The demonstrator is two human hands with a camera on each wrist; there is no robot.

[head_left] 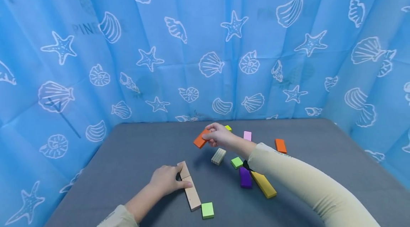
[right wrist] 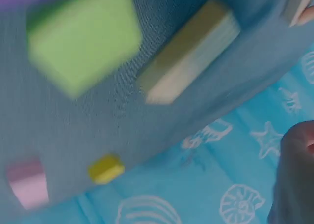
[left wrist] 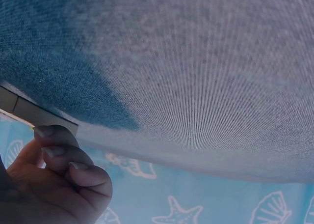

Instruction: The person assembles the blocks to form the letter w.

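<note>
My right hand (head_left: 219,135) pinches an orange block (head_left: 200,139) between thumb and fingers, raised above the table. In the right wrist view, only part of that hand (right wrist: 297,170) shows at the right edge. My left hand (head_left: 168,180) holds a row of plain wooden blocks: its thumb lies across the longer block (head_left: 193,197), and its curled fingers touch the shorter block (head_left: 184,170) at the far end. The left wrist view shows these bent fingers (left wrist: 78,172) against the row's end. A light green block (head_left: 207,210) sits beside the near end of the row.
Between the hands lies a ridged pale wooden block (head_left: 219,156). Further right are a green block (head_left: 237,163), a purple block (head_left: 245,178), a long yellow block (head_left: 264,185), a pink block (head_left: 247,135) and another orange block (head_left: 280,146). A blue shell-print curtain (head_left: 192,42) surrounds the grey table (head_left: 144,141).
</note>
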